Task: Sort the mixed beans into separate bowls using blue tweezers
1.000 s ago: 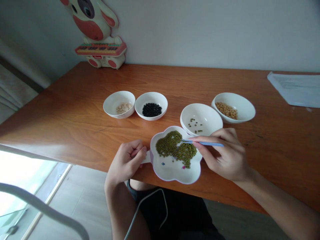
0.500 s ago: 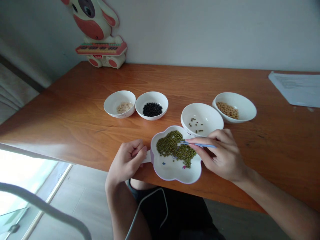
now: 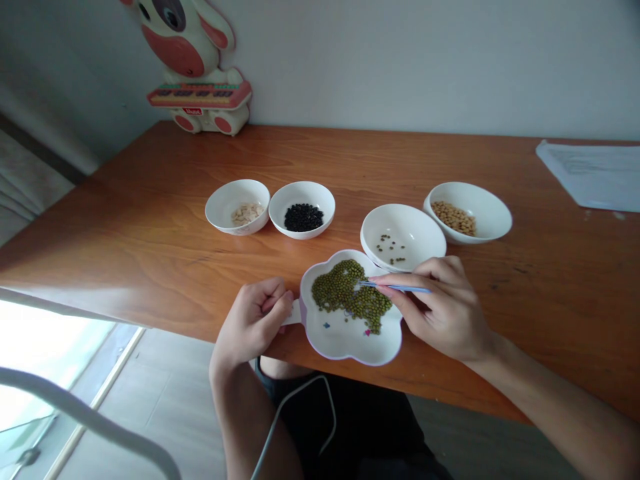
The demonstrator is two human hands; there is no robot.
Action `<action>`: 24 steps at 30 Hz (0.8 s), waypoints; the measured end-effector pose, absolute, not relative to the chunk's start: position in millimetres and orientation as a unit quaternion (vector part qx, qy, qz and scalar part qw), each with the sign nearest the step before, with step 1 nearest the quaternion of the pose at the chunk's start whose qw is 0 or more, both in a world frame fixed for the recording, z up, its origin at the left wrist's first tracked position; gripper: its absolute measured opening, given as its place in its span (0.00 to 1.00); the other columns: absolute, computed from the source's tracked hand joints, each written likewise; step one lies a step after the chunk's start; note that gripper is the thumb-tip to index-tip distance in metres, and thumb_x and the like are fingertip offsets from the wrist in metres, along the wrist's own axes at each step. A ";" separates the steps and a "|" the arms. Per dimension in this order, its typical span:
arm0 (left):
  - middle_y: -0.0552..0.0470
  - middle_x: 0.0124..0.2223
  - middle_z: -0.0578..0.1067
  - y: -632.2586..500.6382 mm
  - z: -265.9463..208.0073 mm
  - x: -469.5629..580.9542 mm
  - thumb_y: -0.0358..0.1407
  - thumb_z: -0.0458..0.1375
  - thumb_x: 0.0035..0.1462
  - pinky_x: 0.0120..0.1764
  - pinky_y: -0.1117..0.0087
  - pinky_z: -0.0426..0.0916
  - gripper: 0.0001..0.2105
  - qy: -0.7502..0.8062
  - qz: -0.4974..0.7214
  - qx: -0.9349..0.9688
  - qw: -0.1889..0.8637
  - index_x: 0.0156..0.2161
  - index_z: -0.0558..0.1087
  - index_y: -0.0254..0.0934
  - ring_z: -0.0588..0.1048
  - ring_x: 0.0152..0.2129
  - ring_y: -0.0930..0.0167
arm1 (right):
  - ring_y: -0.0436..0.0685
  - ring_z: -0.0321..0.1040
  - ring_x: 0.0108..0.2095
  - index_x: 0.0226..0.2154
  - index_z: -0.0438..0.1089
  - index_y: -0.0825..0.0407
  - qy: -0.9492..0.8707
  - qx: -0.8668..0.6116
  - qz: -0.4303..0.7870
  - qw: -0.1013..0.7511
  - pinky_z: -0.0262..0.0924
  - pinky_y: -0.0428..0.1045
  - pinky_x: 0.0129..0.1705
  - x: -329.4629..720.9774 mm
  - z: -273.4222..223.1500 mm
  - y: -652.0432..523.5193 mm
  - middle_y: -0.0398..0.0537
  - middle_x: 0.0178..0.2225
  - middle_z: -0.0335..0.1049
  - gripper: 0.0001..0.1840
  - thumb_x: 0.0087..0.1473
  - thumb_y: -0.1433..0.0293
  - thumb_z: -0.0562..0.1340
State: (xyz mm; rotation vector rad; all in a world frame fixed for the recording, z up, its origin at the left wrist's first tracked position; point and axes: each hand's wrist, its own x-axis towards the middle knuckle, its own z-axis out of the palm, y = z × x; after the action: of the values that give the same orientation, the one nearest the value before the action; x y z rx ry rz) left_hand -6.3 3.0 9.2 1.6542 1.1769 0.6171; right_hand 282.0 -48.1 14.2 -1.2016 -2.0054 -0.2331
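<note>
Reddish-brown wood grain covers the table (image 3: 125,220), which stands against a pale wall (image 3: 400,67). Green mung beans (image 3: 336,288) lie in a flower-shaped dish (image 3: 340,343), white with a lilac rim, between the two hands. The left hand (image 3: 255,319) is closed round its short handle (image 3: 294,313). Across the dish, the right hand (image 3: 447,310) pinches blue tweezers (image 3: 400,289), their tips down at the beans to this hand's left; whether they grip one cannot be told. Just beyond the right hand, a near bowl (image 3: 425,233) contains a few scattered beans (image 3: 392,261); farther out, a soybean bowl (image 3: 493,217) holds tan soybeans (image 3: 453,217). Beyond the left hand sit a bowl of pale flakes (image 3: 247,213) and, to the right, a bowl of black beans (image 3: 303,218). Well past that hand stands a cow-shaped toy keyboard (image 3: 200,99); far to the right hand's right lies a white sheet (image 3: 595,177).
</note>
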 end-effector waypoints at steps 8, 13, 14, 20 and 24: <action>0.57 0.19 0.65 3.1 9.6 -5.8 0.41 0.54 0.64 0.21 0.74 0.55 0.20 0.480 0.259 0.681 0.489 0.23 0.53 0.41 0.63 0.17 0.76 | 0.50 0.66 0.28 0.46 0.76 0.46 -0.788 -0.472 -0.088 0.385 0.59 0.51 0.38 281.2 13.7 -48.6 0.38 0.32 0.80 0.14 0.57 0.76 0.70; 0.57 0.19 0.64 2.7 10.5 -6.2 0.41 0.54 0.64 0.21 0.73 0.55 0.20 0.481 0.256 0.681 0.489 0.23 0.53 0.41 0.63 0.16 0.76 | 0.50 0.65 0.29 0.44 0.76 0.48 -0.791 -0.470 -0.089 0.382 0.58 0.51 0.38 281.0 11.7 -48.2 0.38 0.31 0.79 0.12 0.58 0.75 0.70; 0.57 0.19 0.64 2.6 10.6 -6.4 0.41 0.54 0.64 0.21 0.73 0.55 0.20 0.480 0.256 0.682 0.489 0.23 0.53 0.41 0.64 0.16 0.76 | 0.50 0.65 0.29 0.44 0.76 0.48 -0.791 -0.470 -0.090 0.380 0.58 0.51 0.38 280.8 11.7 -48.1 0.39 0.31 0.80 0.12 0.58 0.75 0.70; 0.57 0.19 0.65 2.4 9.4 -7.0 0.41 0.54 0.64 0.21 0.73 0.56 0.19 0.480 0.258 0.686 0.481 0.23 0.53 0.41 0.63 0.17 0.76 | 0.50 0.65 0.29 0.43 0.76 0.49 -0.793 -0.471 -0.096 0.374 0.58 0.51 0.38 279.5 13.2 -48.1 0.39 0.31 0.80 0.11 0.58 0.75 0.70; 0.57 0.19 0.65 2.4 9.5 -6.8 0.42 0.53 0.64 0.21 0.73 0.56 0.19 0.479 0.256 0.686 0.484 0.23 0.53 0.41 0.64 0.17 0.76 | 0.49 0.65 0.28 0.43 0.76 0.49 -0.791 -0.472 -0.094 0.376 0.58 0.51 0.38 280.1 13.0 -48.4 0.39 0.31 0.79 0.10 0.58 0.75 0.70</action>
State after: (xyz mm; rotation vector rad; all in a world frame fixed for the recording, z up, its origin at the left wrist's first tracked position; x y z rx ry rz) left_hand -6.8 2.4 9.5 1.6703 1.1671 0.6241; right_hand 280.1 -48.4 13.0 -1.2080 -2.0242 -0.2411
